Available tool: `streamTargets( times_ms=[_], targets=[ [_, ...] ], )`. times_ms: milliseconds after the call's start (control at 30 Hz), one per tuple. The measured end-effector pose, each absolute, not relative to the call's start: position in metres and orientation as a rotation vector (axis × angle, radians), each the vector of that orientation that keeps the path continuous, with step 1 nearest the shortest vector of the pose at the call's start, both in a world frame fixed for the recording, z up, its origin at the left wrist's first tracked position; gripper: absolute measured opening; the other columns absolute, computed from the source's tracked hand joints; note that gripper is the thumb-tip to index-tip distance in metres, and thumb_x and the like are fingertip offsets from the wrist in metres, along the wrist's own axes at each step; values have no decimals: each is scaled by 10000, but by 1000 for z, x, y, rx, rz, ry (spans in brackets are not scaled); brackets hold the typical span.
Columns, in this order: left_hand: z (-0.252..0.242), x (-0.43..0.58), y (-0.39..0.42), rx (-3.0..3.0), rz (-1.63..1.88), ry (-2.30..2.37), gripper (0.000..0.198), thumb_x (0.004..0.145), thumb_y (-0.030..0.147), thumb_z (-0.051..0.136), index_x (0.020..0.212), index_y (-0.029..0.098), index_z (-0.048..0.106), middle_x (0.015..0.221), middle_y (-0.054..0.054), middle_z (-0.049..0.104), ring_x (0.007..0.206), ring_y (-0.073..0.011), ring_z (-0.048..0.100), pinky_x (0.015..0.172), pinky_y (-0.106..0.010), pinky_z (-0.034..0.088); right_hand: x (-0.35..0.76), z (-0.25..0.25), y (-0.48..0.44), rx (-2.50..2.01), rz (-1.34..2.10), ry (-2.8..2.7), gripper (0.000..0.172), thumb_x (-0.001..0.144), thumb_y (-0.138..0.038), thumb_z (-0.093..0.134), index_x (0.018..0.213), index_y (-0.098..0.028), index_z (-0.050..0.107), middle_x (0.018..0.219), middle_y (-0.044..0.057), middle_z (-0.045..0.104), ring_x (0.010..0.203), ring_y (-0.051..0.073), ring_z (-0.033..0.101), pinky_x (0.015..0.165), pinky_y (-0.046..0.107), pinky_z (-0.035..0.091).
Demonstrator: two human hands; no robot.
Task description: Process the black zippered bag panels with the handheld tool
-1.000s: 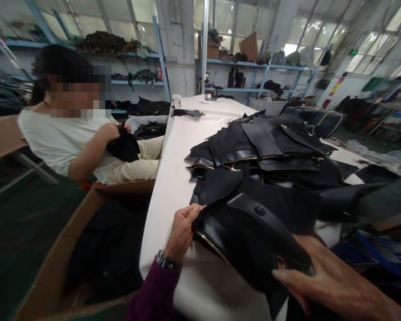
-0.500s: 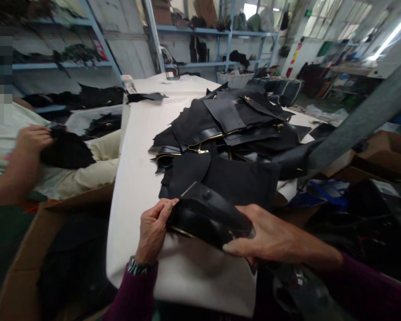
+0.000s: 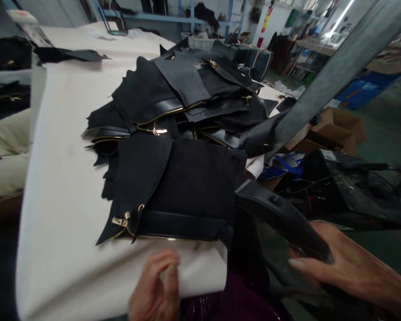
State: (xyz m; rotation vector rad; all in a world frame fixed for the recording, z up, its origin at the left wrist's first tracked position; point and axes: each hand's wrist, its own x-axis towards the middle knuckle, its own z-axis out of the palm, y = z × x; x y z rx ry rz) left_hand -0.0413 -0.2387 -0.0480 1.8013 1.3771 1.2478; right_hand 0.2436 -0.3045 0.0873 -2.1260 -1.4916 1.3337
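Note:
A pile of black leather and suede bag panels [image 3: 183,102] with gold zips lies on the white-covered table [image 3: 63,187]. At its front edge, a black suede panel with a leather band and gold zip pull [image 3: 183,196] lies flat. My right hand [image 3: 341,263] grips the end of a glossy black leather flap with a small square stud [image 3: 277,209], which runs back toward that panel. My left hand [image 3: 155,285] rests at the table's near edge, just below the zip, holding nothing I can see. Part of the flap's underside is in shadow.
A grey steel beam [image 3: 334,76] slants across the right side. Beyond it stand cardboard boxes [image 3: 337,129], a blue crate [image 3: 357,93] and dark equipment with cables [image 3: 354,187]. A seated co-worker's cream trouser leg [image 3: 6,151] shows at the left, and shelving stands at the back.
My left hand has let go of the black piece and dropped to the table edge. The zipped panel now lies flat on the table, and my right hand has moved right with the flap.

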Motion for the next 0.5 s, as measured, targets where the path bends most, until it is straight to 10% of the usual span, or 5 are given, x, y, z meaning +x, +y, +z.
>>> streamTargets(
  times_ms=[167, 500],
  targets=[
    [-64, 5, -251, 1140, 456, 1012, 290, 792, 442, 617, 848, 172, 707, 822, -78, 715, 808, -225, 662, 751, -284, 513, 248, 78, -328, -2204, 1449, -1434, 301, 788, -502, 582, 831, -204, 581, 778, 15, 610, 690, 197, 585, 597, 292, 485],
    [-78, 18, -243, 683, 655, 1027, 370, 772, 482, 653, 812, 123, 731, 925, -120, 716, 791, -228, 648, 752, -325, 502, 233, 39, -339, -2261, 1555, -1400, 770, 760, -568, 640, 1396, -200, 413, 1283, 149, 546, 1124, 342, 537, 944, 468, 441]
  ],
)
